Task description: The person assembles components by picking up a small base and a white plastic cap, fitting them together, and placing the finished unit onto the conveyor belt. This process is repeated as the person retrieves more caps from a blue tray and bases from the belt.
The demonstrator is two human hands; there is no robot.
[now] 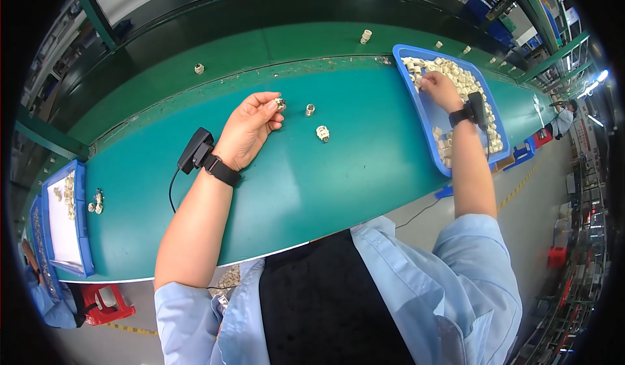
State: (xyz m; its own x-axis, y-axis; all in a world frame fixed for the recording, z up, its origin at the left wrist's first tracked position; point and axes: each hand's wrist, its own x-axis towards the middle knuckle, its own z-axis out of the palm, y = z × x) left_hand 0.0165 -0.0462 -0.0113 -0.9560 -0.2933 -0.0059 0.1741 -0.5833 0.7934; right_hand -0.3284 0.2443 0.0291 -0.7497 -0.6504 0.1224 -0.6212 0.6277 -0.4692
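My left hand (250,127) is raised over the green work surface, thumb and fingers pinched on a small cream-and-metal part (280,104). Just to its right lie a small cream part with metal (310,110) and a larger cream part with a dark end (323,133). My right hand (441,89) reaches into a blue tray (426,127) holding many cream cylindrical pieces (456,72). Its fingers are closed together at the tray's left side, by a cream piece (417,80). Whether that piece is gripped is hard to make out.
At the left end stands another blue tray (83,222) with a white lining and cream pieces; loose parts (97,201) lie beside it. More cream pieces, one upright (366,36), are scattered along the far green strip. A red stool (107,303) stands below, near another person's blue sleeve (45,303).
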